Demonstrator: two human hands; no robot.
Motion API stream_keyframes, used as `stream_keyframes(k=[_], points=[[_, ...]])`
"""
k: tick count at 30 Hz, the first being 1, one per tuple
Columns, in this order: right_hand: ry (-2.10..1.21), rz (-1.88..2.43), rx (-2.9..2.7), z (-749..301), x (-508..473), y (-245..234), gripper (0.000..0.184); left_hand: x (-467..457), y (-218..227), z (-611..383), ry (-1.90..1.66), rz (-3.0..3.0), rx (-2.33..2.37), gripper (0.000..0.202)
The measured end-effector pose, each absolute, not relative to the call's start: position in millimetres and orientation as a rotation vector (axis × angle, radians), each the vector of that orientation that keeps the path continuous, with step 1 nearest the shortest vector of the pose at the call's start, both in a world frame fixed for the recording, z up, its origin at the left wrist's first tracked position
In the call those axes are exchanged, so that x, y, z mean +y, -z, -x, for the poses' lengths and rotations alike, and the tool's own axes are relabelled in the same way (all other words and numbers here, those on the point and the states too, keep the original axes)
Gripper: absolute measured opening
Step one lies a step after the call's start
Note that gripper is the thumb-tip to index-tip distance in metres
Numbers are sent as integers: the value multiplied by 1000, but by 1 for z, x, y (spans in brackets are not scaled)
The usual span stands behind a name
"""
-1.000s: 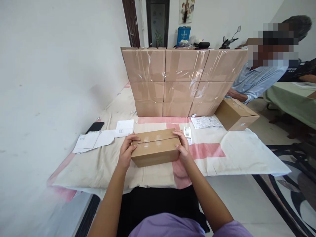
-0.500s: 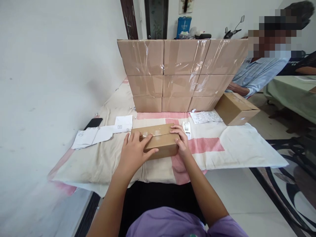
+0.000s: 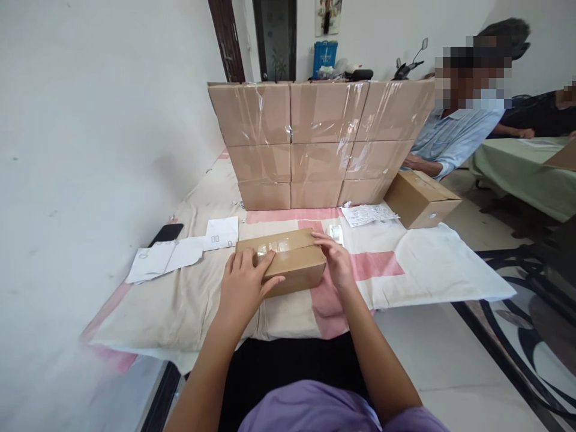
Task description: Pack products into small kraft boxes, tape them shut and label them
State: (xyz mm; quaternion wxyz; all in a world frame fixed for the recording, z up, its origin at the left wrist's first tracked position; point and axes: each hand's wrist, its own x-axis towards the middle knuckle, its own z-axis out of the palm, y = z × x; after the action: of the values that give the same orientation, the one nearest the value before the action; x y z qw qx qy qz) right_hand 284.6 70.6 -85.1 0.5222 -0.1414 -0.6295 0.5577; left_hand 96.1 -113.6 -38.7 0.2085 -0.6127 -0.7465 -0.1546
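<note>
A small brown cardboard box (image 3: 294,258) lies on the cloth in front of me, with clear tape on its top by the seam. On the box's left part rests my left hand (image 3: 243,282), open, its fingers spread over the top and its thumb near the front edge. At the right end my right hand (image 3: 336,261) is open with fingers stretched out, the fingertips at the box's back right corner. Just behind that hand stands a white tape roll (image 3: 335,233), partly hidden by the fingers.
Taped cardboard boxes (image 3: 321,144) form a stacked wall behind. Another box (image 3: 423,198) stands at the right, near a person in a light blue shirt (image 3: 461,129). Paper sheets (image 3: 168,258), a black phone (image 3: 166,234) and a printed sheet (image 3: 369,214) lie on the cloth (image 3: 189,312).
My right hand has loosened from the box's right end and shifted slightly outward, its fingers straighter. My left hand stays on the box. The whole view has shifted a little.
</note>
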Motion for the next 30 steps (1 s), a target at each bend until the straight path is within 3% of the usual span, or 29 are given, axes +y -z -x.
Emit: stream_keyframes(k=[4, 10, 19, 24, 30], points=[[-1399, 724, -1093, -330, 97, 89, 28, -113, 34, -90, 390, 1730, -2090, 65], [-1706, 1061, -1123, -356, 129, 91, 22, -99, 28, -80, 398, 1797, -2060, 69], [-2239, 1158, -1015, -347, 156, 73, 33, -69, 32, -56, 400, 1807, -2050, 67], [-2295, 1194, -952, -347, 157, 65, 35, -76, 28, -85, 454, 1758, -2008, 52], [-2279, 1282, -975, -346, 159, 61, 32, -61, 53, -158, 846, 2061, -1690, 51]])
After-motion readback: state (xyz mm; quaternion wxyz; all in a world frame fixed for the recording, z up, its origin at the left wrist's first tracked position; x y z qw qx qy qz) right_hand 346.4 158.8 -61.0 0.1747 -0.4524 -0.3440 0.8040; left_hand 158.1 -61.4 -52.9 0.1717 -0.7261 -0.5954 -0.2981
